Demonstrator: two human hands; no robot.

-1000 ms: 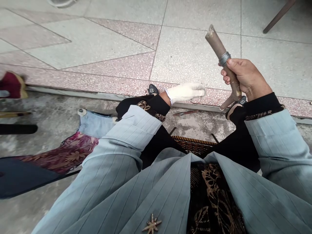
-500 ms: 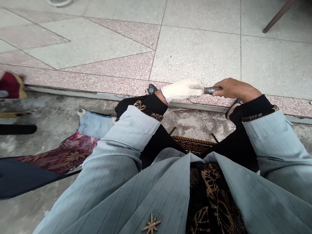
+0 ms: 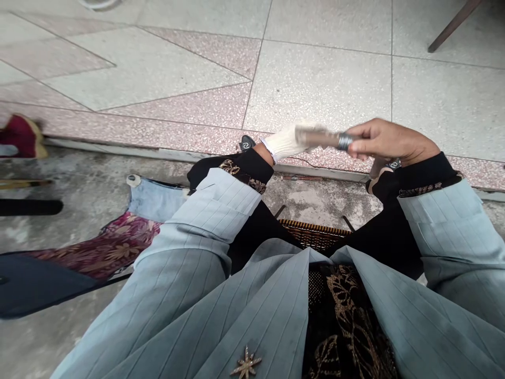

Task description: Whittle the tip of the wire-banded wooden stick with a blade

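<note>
My right hand (image 3: 389, 141) is closed round a brown wooden handle (image 3: 321, 138) with wire wound about it near my fingers. The handle lies roughly level and points left, blurred by motion. My left hand (image 3: 286, 143) wears a white glove and sits just behind the handle's free end; its fingers are partly hidden by the handle, and whether they grip it is unclear. Both hands hover over the edge where the tiled floor (image 3: 307, 79) meets rough concrete (image 3: 307, 197).
A thin red-handled tool (image 3: 302, 178) lies on the concrete below my hands. A woven basket's rim (image 3: 315, 231) shows between my knees. Patterned cloth (image 3: 114, 245) and a dark strip (image 3: 29, 207) lie at left. A chair leg (image 3: 453, 23) stands at top right.
My right hand swung the handle down from upright to level, toward the gloved left hand. Since half a second ago the handle has lifted slightly in front of the glove.
</note>
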